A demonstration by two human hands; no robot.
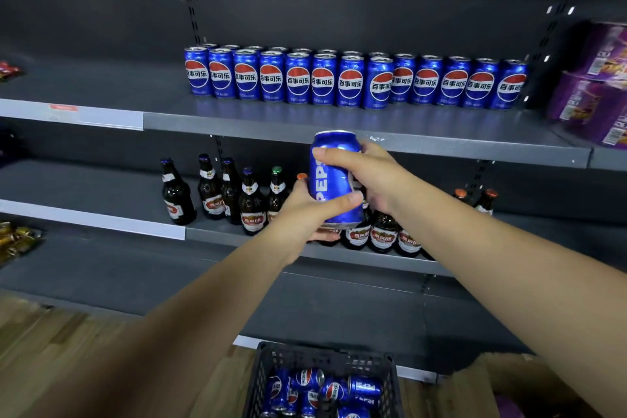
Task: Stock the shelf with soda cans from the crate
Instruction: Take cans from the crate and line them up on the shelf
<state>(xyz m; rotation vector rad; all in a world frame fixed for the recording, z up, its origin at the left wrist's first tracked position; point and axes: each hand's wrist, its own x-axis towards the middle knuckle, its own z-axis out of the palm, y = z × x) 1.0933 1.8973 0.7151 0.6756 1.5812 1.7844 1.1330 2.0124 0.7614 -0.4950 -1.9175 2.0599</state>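
Note:
I hold one blue soda can [334, 180] upright in front of the shelving, below the edge of the grey shelf [305, 122]. My left hand [305, 210] grips its lower part from the left. My right hand [369, 176] wraps its upper part from the right. On that shelf stand several blue soda cans [353, 80] in rows, labels facing out. A black plastic crate [325, 356] on the floor below holds several more cans [325, 390] lying on their sides.
Brown beer bottles [251, 200] stand on the lower shelf behind my hands. Purple packages [597, 85] are stacked at the right end of the can shelf. Snack packets [17, 241] lie at the far left. The floor [84, 349] is wood.

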